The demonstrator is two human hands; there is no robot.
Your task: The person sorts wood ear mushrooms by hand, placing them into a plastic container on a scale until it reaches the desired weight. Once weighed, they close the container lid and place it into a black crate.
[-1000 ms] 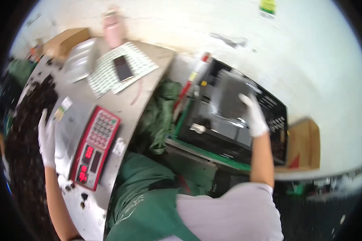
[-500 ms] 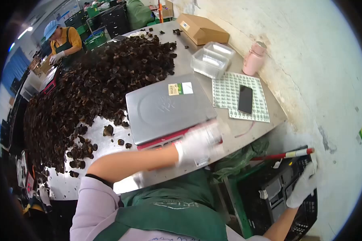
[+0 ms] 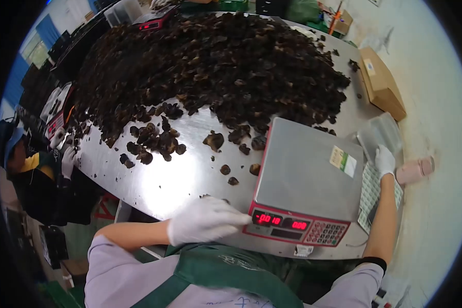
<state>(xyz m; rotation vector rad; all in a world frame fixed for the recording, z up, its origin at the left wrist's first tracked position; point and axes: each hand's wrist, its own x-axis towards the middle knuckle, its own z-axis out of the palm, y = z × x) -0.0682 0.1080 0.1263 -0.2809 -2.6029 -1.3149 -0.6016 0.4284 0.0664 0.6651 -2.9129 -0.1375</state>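
Observation:
My left hand (image 3: 208, 220), in a white glove, has its fingers stretched out toward the front left corner of a red digital scale (image 3: 313, 169). It holds nothing. Red digits glow on the scale's display, and its grey metal pan bears only a label sticker (image 3: 343, 161). Farther right, my gloved right hand (image 3: 385, 161) is closed at the near edge of a clear plastic container (image 3: 384, 134); its fingertips are partly hidden. Under that forearm lies a sheet of green-and-white labels (image 3: 367, 197). Dark, curled mushroom pieces (image 3: 220, 66) are heaped behind the scale.
Loose mushroom pieces (image 3: 159, 141) lie on the metal table (image 3: 108, 164) left of the scale. A pink bottle (image 3: 415, 171) and a cardboard box (image 3: 381, 84) stand by the wall. At the left, a gloved co-worker (image 3: 33, 169) is beside another scale (image 3: 55, 124).
My view has swung left. My right hand has moved from above the black crate to the plastic container. My left hand has gone from the scale's front right to its front left.

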